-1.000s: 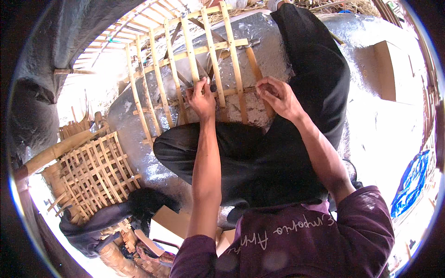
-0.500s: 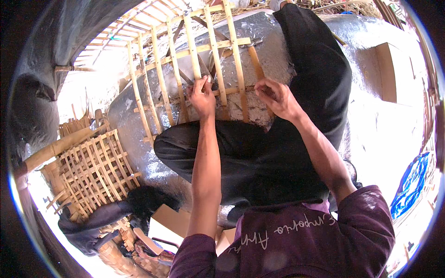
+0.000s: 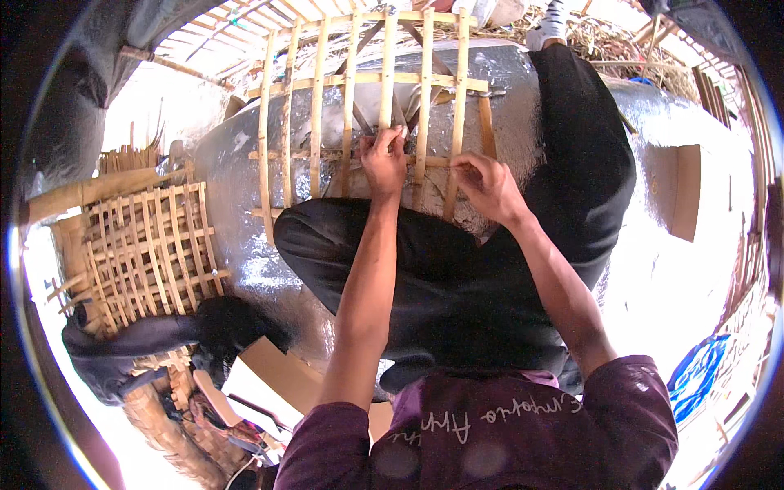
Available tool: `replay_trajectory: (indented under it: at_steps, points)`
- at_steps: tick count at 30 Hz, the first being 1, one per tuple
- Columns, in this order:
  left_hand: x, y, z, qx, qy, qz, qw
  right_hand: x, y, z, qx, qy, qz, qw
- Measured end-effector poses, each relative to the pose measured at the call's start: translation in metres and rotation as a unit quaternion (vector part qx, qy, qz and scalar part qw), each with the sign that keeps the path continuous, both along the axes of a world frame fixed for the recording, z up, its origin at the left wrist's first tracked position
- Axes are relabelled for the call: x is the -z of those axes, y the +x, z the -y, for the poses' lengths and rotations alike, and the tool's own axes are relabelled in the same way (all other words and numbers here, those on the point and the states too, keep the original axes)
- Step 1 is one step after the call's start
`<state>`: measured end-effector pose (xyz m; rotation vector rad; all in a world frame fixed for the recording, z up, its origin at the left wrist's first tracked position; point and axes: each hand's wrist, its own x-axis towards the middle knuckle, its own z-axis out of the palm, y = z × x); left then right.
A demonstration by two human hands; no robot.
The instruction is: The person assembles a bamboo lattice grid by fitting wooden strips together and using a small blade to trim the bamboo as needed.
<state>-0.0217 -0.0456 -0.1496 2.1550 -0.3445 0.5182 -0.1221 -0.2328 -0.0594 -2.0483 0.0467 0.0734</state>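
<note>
A lattice of pale bamboo strips point(image 3: 316, 122) stands in front of me, its long slats crossed by a few thinner ones. My left hand point(image 3: 384, 167) is closed at the lower part of a middle slat, fingertips pinched against it where a crosspiece passes. My right hand point(image 3: 490, 186) has its fingers curled together beside the right-hand slat, at the end of that crosspiece point(image 3: 437, 162). Whatever its fingertips hold is too small to make out. Behind the lattice's right edge lies what looks like a hammer point(image 3: 487, 126) with a wooden handle.
My bent leg point(image 3: 327, 237) in black trousers lies just below the lattice, on a shiny silver sheet point(image 3: 245, 253). A woven bamboo panel point(image 3: 151, 249) and dark cloth point(image 3: 131, 351) are at the left. Cardboard point(image 3: 686, 192) stands at the right, near blue plastic point(image 3: 697, 380).
The whole view has shifted, so the lattice sits further right. Both hands stay at nearly the same spots on it; the right fingers have come slightly closer to the right-hand slat.
</note>
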Motion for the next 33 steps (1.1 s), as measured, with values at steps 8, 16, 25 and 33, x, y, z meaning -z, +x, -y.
replay_trajectory:
  at_steps: [8, 16, 25, 33]
  points:
    - [-0.009, -0.003, 0.008, -0.03, 0.022, 0.003, 0.999, 0.03, 0.127, -0.05, 0.016, 0.043, -0.1, 0.994]
    - [0.0, -0.004, -0.002, -0.017, 0.058, -0.05, 0.997, 0.046, 0.171, -0.053, 0.003, 0.101, -0.222, 0.97]
    - [0.003, -0.001, -0.001, -0.015, 0.01, -0.03, 0.999, 0.031, 0.165, -0.057, 0.032, 0.104, -0.256, 0.96]
    - [0.003, -0.004, -0.003, -0.046, -0.159, -0.076, 0.983, 0.019, 0.165, -0.055, 0.055, 0.164, -0.261, 0.95]
